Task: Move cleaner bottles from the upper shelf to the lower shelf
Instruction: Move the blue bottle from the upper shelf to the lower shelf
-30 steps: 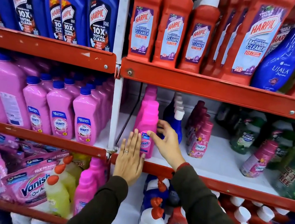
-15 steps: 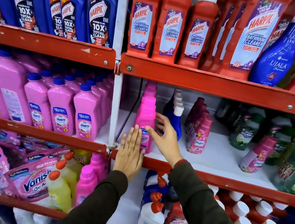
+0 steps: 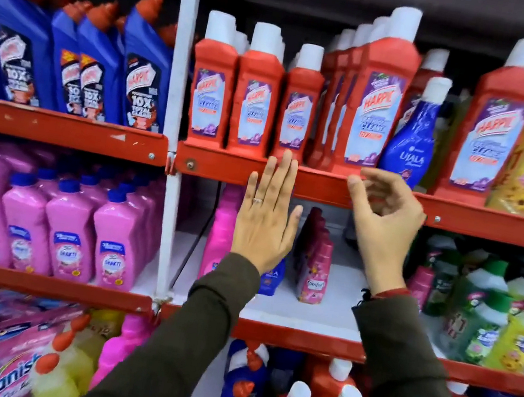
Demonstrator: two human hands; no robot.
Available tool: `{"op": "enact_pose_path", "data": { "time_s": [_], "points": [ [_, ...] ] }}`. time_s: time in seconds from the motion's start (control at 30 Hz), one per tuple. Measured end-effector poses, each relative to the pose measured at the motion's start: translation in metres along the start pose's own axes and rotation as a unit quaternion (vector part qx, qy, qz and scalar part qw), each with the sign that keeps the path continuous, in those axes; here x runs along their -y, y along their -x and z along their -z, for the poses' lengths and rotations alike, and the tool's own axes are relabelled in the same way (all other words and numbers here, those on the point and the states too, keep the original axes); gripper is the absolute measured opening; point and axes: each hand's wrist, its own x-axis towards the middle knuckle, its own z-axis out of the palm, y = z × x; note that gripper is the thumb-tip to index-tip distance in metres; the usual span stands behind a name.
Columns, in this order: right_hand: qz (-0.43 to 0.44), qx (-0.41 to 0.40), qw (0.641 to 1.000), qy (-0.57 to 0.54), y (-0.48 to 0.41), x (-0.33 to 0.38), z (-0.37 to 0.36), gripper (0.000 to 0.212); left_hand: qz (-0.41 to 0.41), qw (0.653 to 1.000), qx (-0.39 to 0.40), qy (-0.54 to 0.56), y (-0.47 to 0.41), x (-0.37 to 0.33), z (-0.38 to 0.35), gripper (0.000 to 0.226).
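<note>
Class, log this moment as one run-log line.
left hand: open, empty | right hand: open, empty | both near red white-capped cleaner bottles | none grasped

Shop: red metal shelves [image 3: 321, 187] stocked with rows of cleaner bottles [image 3: 256, 100].

Small blue bottle [image 3: 272, 276] mostly hidden behind left hand [image 3: 265, 223], red bottle labels [image 3: 372, 119] motion-blurred

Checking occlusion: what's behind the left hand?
Left hand covers most of a blue Ujala bottle; only its base shows. A pink bottle stands beside. Anything further back is hidden.
</note>
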Motion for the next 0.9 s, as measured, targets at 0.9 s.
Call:
{"op": "enact_pose_path", "data": {
  "time_s": [0.9],
  "points": [
    [-0.136, 0.110, 0.983, 0.047, -0.120, -0.020, 0.053, 0.041, -0.002, 0.996, -0.032, -0.084, -0.037, -0.013, -0.011, 0.062]
  ]
}}
